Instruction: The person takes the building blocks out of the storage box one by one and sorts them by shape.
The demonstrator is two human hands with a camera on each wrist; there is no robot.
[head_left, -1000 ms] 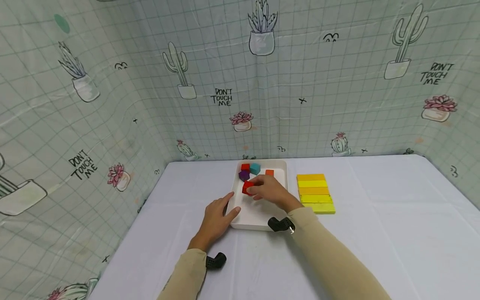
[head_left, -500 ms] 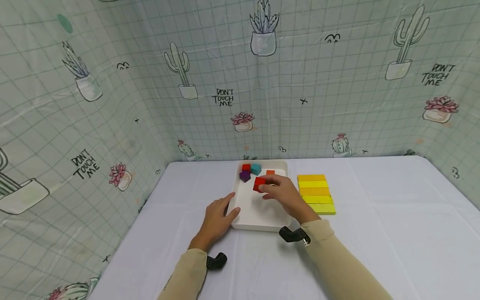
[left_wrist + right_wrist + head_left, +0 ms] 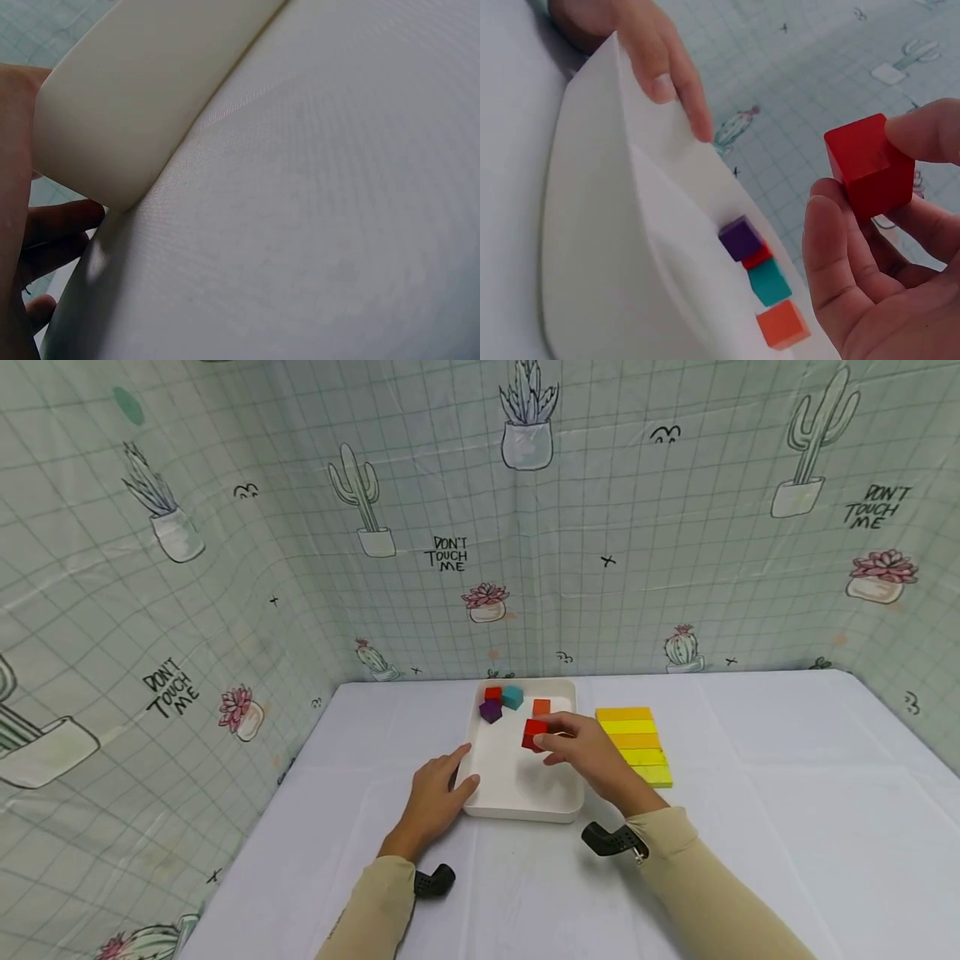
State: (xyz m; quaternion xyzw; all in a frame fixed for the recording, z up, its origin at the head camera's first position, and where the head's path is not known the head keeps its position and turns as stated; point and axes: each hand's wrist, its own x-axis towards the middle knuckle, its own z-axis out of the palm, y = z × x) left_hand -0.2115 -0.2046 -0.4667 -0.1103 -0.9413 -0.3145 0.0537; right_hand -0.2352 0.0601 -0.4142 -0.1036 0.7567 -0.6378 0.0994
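Note:
Between thumb and fingers, my right hand pinches a red cube above the right part of a white tray. My left hand rests at the tray's left side, its fingers touching the rim and its thumb reaching over the near corner. Inside the tray, toward the back left, a purple cube, a second red cube and a teal cube sit close together. An orange cube lies apart from them at the back right. In the left wrist view, the tray's outer wall hides most of the left hand.
Right of the tray, several yellow and orange flat strips lie side by side as one block, partly covered by my right hand. A white cloth covers the table. Behind it hangs a cactus-print curtain.
My right hand has carried the red cube rightward across the tray, away from the purple cube. The left hand stays at the tray's side.

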